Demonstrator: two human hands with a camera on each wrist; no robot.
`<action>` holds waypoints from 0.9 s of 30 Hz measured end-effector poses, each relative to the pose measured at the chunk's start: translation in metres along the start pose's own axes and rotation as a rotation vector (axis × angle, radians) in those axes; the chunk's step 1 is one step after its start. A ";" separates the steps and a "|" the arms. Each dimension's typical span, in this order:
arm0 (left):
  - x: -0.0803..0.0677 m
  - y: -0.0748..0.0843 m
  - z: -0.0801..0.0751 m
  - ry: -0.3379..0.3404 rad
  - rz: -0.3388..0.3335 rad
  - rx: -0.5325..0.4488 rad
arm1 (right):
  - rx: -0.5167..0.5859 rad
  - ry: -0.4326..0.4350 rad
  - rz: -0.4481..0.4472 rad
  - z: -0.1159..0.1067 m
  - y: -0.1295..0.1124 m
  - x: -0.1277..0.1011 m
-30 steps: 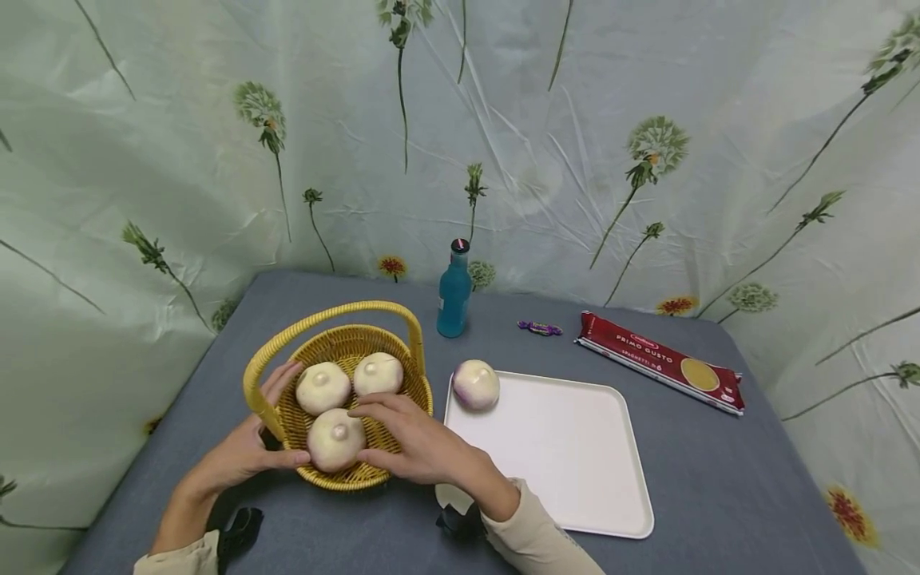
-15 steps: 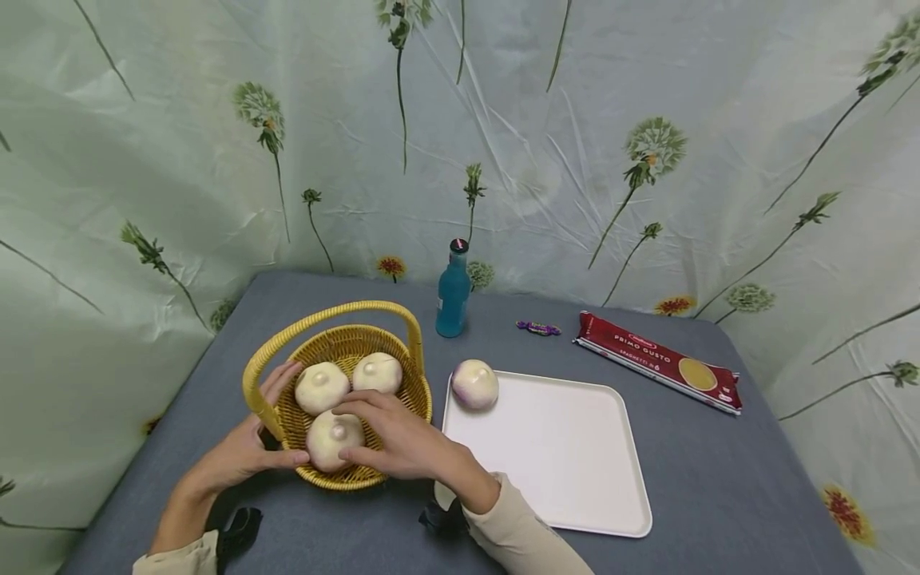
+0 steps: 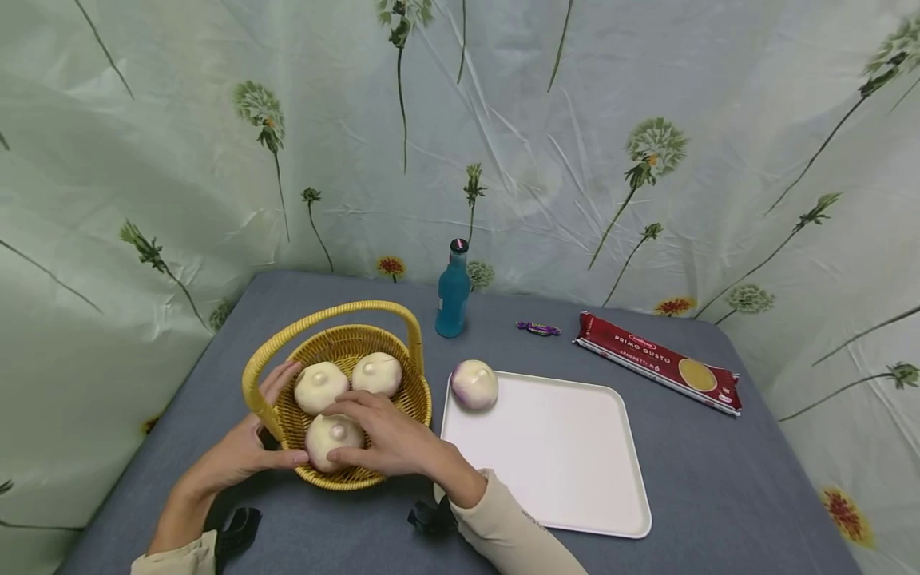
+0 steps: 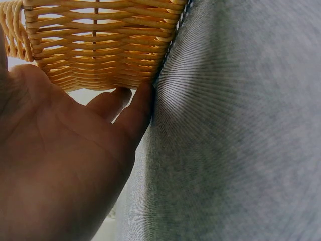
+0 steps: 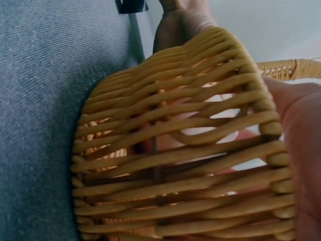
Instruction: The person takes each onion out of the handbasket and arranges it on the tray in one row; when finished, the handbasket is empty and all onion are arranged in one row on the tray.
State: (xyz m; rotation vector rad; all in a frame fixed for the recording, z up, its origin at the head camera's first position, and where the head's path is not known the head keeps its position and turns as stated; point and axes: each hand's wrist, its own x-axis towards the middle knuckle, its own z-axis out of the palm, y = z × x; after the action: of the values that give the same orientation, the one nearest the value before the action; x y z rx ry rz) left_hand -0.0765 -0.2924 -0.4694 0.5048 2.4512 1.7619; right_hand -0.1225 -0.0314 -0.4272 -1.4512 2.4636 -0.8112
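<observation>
A yellow wicker basket with a tall arched handle stands at the left of the table in the head view. My left hand holds its left side, thumb along the front rim and fingers beyond the handle's foot. Inside lie three white turnips. My right hand reaches over the right rim and grips the front turnip, thumb in front and fingers over its far side. Behind it sit a left turnip and a right turnip. The right wrist view shows mostly the basket's woven wall.
Right of the basket lies a white tray, with a purple-tinged turnip at its far left corner. Farther back are a blue bottle, a purple wrapped candy and a red spaghetti pack. A floral curtain hangs behind the table.
My right hand has moved left, bringing its fingers and thumb farther over the front turnip. My left hand and the basket have stayed in place.
</observation>
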 end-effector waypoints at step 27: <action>0.000 0.002 0.001 0.011 -0.001 0.023 | -0.075 0.009 0.025 0.006 -0.002 0.003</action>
State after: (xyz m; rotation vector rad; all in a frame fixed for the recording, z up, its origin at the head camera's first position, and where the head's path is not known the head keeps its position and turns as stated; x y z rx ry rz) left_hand -0.0759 -0.2908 -0.4675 0.4968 2.4808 1.7428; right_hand -0.1203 -0.0368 -0.4313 -1.4416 2.5394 -0.7296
